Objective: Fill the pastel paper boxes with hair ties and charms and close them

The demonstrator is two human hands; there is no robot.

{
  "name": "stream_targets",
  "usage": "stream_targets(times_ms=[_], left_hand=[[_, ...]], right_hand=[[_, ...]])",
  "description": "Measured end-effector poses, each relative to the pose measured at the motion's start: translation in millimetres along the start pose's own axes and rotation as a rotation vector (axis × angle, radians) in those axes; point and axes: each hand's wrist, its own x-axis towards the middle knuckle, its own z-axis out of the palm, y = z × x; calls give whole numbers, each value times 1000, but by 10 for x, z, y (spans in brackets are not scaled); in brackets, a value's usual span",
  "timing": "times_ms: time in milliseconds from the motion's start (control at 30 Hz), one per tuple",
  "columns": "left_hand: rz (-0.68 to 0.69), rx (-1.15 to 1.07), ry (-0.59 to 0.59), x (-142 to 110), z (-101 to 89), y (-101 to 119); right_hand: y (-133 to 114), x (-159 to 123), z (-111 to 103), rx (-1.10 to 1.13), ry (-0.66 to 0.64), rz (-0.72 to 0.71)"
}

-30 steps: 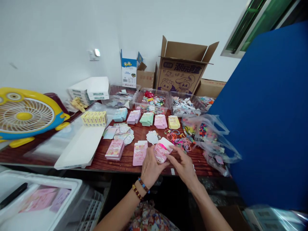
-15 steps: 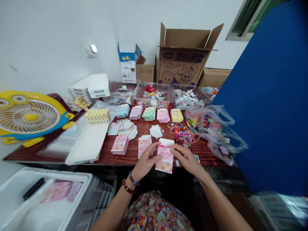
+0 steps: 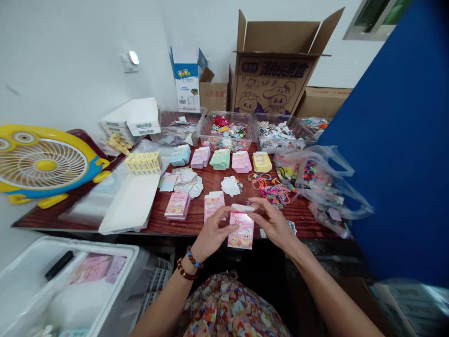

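A small pink card box (image 3: 241,231) with cartoon figures on its front is held upright at the table's near edge, its white top flap (image 3: 243,208) tilted over. My left hand (image 3: 214,231) is closed on the box's left side, thumb across the front. My right hand (image 3: 271,221) pinches at the flap's right end; its fingertips partly cover that corner. Just behind lies another pink box (image 3: 213,204) with its flap up. Left of that sits a stack of pink boxes (image 3: 177,206). Beyond are a pile of white cut-out cards (image 3: 231,186) and colourful hair ties (image 3: 273,193).
Small folded boxes in several colours stand in a row, including a green one (image 3: 220,160). Clear plastic bins (image 3: 228,142) of trinkets line the back. A plastic bag (image 3: 315,173) lies right, near a blue panel (image 3: 396,164). At left are a yellow fan (image 3: 45,166) and foam box (image 3: 131,255).
The white flap has tipped down from standing up. My right hand has shifted from the box's upper right side to the flap's end. The camera view has moved slightly.
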Motion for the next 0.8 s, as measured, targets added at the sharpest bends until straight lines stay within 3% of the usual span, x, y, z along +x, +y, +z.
stream_targets(times_ms=[167,433,600,800], left_hand=[[-4,-16,-15,-25,2,69],[-64,-5,-32,-91,-6,99],[-95,10,-12,-99,-24,67],[-91,4,14,-90,-23,19]], right_hand=[[-108,136,-46,90,-118,25],[-194,327,-127,190,-326,223],[-154,306,-98,155,-342,235],[-113,266,-82,-23,-277,115]])
